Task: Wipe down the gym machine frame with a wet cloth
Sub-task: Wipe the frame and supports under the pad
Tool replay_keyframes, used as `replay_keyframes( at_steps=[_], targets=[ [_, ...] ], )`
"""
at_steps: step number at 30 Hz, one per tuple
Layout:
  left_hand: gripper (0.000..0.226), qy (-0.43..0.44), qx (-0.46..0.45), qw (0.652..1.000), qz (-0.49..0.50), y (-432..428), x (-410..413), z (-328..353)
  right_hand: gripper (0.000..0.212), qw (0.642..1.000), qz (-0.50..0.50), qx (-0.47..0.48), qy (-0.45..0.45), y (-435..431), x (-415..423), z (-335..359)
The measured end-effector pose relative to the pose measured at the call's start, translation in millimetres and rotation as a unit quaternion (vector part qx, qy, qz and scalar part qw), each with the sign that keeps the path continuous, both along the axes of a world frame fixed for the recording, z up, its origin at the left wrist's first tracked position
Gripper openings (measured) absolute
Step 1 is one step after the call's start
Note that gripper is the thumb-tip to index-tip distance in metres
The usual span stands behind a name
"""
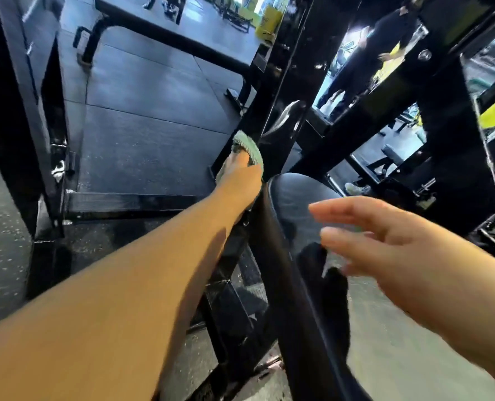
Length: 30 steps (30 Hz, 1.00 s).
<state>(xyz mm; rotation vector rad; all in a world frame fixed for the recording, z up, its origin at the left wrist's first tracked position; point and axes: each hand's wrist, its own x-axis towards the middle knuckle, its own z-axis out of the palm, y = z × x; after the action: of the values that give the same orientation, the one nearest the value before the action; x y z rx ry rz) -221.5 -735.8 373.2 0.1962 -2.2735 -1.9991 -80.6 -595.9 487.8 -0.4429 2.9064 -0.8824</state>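
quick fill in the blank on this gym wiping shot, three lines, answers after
1. The left hand holds a ____ cloth.
2. The cloth touches the machine's ____ frame.
3. The right hand, fingers straight, holds ____.
Missing words: green; black; nothing.

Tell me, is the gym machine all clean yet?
Not yet. The low base bar shines as if already wiped, though I cannot be sure. Right now the left hand holds the green cloth against the slanted frame bar. The right hand hangs open, holding nothing. The bar's upper part and the right-side beams look left to do.
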Motion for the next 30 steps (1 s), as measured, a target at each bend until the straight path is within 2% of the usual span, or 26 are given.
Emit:
replay_keyframes(
  at_steps=[1, 5, 7, 11, 19, 25, 27, 30],
  targets=[
    [0.048, 0.011, 0.002, 1.0, -0.001, 1, 3, 5, 0.023, 0.999, -0.015, 0.032, -0.023, 0, -12, -7],
    [0.044, 0.084, 0.015, 0.994, 0.075, 4, 3, 13, 0.006, 0.983, -0.031, 0.135, 0.121, -1, -45, -38],
    [0.04, 0.113, -0.009, 0.984, 0.14, 1, -4, 12, 0.005, 0.977, -0.034, 0.159, 0.138, -2, -44, -46],
    [0.034, 0.133, -0.077, 0.963, 0.22, 3, -17, 10, 0.013, 0.981, -0.03, 0.112, 0.153, 2, -44, -49],
    [0.028, 0.208, -0.137, 0.939, 0.236, -3, -39, 71, 0.005, 0.986, -0.042, 0.034, 0.16, 8, -47, -51],
    [0.038, 0.049, -0.145, 0.966, 0.211, 0, -24, 20, 0.006, 0.993, -0.042, 0.052, 0.095, -1, -66, -41],
    [0.038, 0.069, -0.137, 0.964, 0.218, 0, -29, 34, 0.013, 0.997, -0.039, 0.029, 0.066, -6, -92, -36],
    [0.036, 0.134, -0.111, 0.953, 0.248, -1, -37, 57, 0.036, 0.998, -0.033, -0.04, 0.047, -21, -135, -34]
  ],
)
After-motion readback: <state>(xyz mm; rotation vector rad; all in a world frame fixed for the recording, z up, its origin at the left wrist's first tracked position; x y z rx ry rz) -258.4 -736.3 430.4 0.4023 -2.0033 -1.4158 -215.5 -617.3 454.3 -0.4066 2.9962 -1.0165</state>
